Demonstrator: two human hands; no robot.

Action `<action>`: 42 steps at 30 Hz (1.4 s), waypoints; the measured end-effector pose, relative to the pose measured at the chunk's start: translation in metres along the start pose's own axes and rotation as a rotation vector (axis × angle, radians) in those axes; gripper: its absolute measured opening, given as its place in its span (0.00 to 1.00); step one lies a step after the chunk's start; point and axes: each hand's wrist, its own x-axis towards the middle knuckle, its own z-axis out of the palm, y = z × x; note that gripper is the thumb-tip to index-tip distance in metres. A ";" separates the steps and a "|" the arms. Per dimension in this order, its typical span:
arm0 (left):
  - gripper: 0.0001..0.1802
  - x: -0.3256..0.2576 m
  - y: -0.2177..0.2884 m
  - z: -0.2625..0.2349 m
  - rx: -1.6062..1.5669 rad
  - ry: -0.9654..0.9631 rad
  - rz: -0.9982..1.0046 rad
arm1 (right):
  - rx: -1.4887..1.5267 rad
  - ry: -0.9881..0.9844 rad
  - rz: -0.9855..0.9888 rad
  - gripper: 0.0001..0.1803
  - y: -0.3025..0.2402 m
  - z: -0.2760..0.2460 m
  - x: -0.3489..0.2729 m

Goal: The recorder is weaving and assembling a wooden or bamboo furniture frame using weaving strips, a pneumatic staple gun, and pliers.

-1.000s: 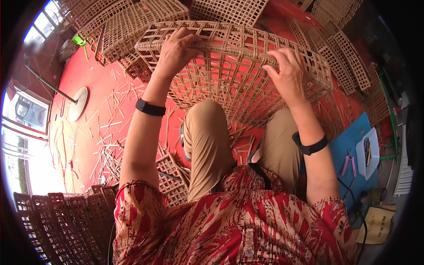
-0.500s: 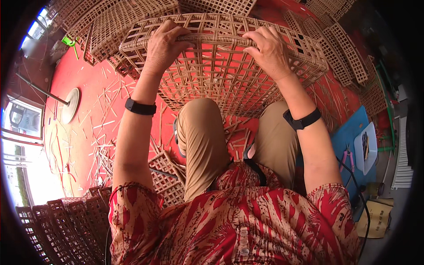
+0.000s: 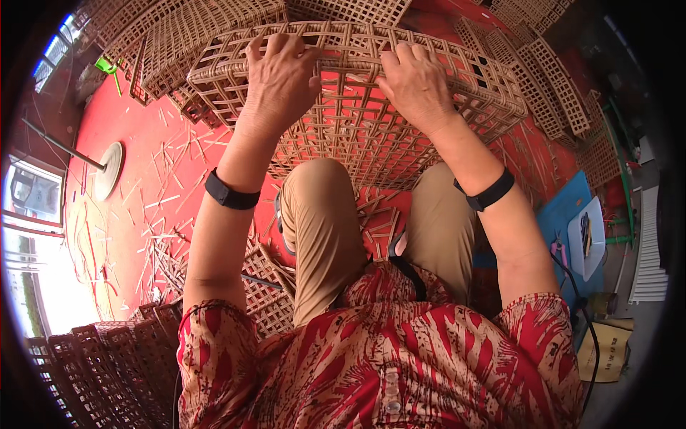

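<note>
A large brown woven wicker basket (image 3: 357, 129) with an open lattice stands in front of my knees, its curved, bound edge toward me. My left hand (image 3: 281, 80) is closed over this edge left of its middle, fingers hooked over the top and thumb on the near side. To the right of the middle, my right hand (image 3: 419, 84) grips the same edge, its fingers bent over the rim. Both hands hide the strips beneath them. Black bands circle both my forearms.
More woven lattice pieces (image 3: 207, 43) are stacked behind and at right. Cut strips (image 3: 168, 207) litter the red floor. A blue board (image 3: 564, 207) at right bears a white tray (image 3: 589, 239) and pink-handled pliers (image 3: 559, 250). A round disc on a pole (image 3: 108, 171) stands left.
Both hands have shifted along the rim: the left a little to the right, the right slightly to the left. The basket has moved slightly left.
</note>
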 end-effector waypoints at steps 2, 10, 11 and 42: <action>0.25 0.004 0.007 0.004 -0.008 0.096 0.048 | -0.082 -0.006 -0.043 0.05 0.000 0.000 0.002; 0.21 0.004 0.011 0.021 -0.160 0.089 0.122 | -0.126 -0.006 -0.116 0.02 0.003 0.000 0.001; 0.21 0.004 0.009 0.020 -0.176 0.081 0.134 | -0.130 0.001 -0.144 0.02 0.004 -0.001 0.000; 0.19 0.001 -0.011 0.002 -0.504 0.055 0.132 | 0.273 -0.063 0.174 0.25 0.036 -0.042 -0.051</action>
